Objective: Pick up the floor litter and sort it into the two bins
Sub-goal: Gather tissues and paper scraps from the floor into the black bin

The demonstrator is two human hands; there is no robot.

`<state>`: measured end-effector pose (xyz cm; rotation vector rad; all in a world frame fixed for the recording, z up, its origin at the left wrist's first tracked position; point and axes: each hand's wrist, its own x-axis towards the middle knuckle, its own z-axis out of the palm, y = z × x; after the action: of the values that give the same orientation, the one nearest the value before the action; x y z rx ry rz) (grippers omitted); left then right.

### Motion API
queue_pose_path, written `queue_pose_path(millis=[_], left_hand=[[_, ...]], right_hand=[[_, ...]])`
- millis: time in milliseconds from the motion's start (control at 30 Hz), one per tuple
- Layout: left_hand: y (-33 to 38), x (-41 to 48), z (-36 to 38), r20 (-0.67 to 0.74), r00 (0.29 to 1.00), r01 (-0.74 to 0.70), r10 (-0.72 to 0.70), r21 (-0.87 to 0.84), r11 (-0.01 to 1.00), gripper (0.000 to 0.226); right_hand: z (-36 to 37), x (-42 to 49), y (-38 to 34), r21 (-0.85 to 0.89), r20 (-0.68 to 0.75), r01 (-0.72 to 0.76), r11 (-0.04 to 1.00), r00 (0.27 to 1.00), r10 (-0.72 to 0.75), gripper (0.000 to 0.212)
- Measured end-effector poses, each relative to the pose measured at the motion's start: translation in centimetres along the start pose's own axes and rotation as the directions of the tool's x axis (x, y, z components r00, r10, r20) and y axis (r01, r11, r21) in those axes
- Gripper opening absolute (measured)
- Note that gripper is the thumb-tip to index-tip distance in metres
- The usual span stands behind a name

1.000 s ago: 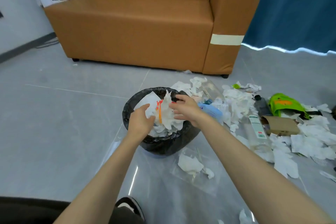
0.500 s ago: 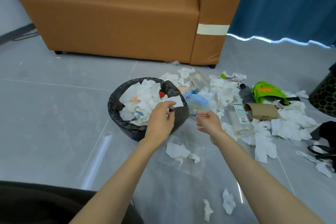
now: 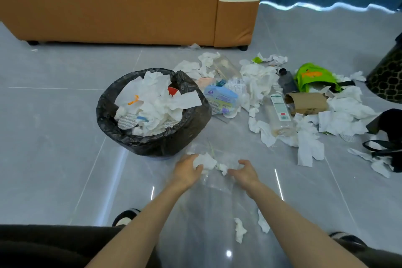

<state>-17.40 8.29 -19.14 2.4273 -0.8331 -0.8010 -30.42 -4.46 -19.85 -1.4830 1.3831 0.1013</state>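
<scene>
Left grip: our left hand (image 3: 188,173) is clamped on a crumpled tissue (image 3: 204,161), thumb and fingers closed round its near side.
Right grip: our right hand (image 3: 245,172) sits low with fingers curled at a clear plastic bag (image 3: 214,183); we cannot tell whether it pinches the film or only touches it.
Location: the tissue sits on the bag, which lies on the floor (image 3: 54,159) just in front of the black-lined bin (image 3: 104,104); a smaller scrap (image 3: 223,168) lies between our hands.
Handling: we judge the tissue light, soft and crushable, safe to take anywhere by bunching it. The bag looks thin and slippery, so it is best gathered at an edge, lest the scrap slide off.
Bin condition: the black-lined bin is heaped with tissue to its rim; more may need pressing down.
Second bin: a dark patterned bin (image 3: 387,76) stands well apart at the right edge.
Remaining litter: tissue pile (image 3: 345,111), clear bottle (image 3: 280,113), cardboard box (image 3: 309,103), green bag (image 3: 313,75), blue pack (image 3: 221,95); loose scraps (image 3: 240,231) near our feet.
</scene>
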Motion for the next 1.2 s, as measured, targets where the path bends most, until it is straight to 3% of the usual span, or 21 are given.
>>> queue_pose_path(millis=[167,633,900,1200], left_hand=[[-1.3,2.5,1.7,0.014,0.983,0.181,-0.181,0.001,0.983,0.066],[0.3,1.7,2.7,-0.02,0.979,0.19,-0.204,-0.29,0.938,0.066],[5.0,-0.4,0.1,-0.075,0.994,0.027,-0.073,-0.493,0.87,0.062],[11.0,-3.4,-7.0,-0.281,0.955,-0.237,0.091,-0.544,0.805,0.049]], right_hand=[[1.6,1.7,0.4,0.096,-0.042,0.015,0.995,0.999,-0.011,0.071],[-0.3,0.3,0.5,0.071,-0.119,0.145,0.987,0.983,-0.136,0.069],[-5.6,-2.3,-2.2,0.07,-0.178,0.3,0.951,0.942,-0.284,0.066],[-11.6,-7.5,-9.9,0.011,-0.26,0.572,0.82,0.793,-0.55,0.063]])
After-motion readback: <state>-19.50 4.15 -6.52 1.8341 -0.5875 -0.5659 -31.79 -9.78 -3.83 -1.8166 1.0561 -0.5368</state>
